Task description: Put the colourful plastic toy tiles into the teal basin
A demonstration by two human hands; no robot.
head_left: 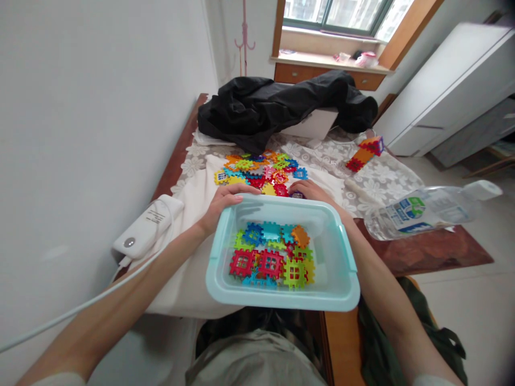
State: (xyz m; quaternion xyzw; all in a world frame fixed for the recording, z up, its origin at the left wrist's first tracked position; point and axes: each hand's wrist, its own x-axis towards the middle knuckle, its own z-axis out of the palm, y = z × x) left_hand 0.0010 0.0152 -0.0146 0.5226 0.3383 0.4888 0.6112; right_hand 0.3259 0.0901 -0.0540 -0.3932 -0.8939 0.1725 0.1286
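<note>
Blocks (271, 252) fill part of the tub (225, 292); many more (257, 171) lie on the surface. Left hand (225, 203) grips the tub's rim. Right hand (308, 188) touches the pile, grip unclear.

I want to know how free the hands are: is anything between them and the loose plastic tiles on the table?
Nothing visible. The left hand rests at the far rim of the light blue bin, the right hand just past it, both right at the near edge of the pile of loose tiles. The bin sits on the near side of the hands, not between.
</note>
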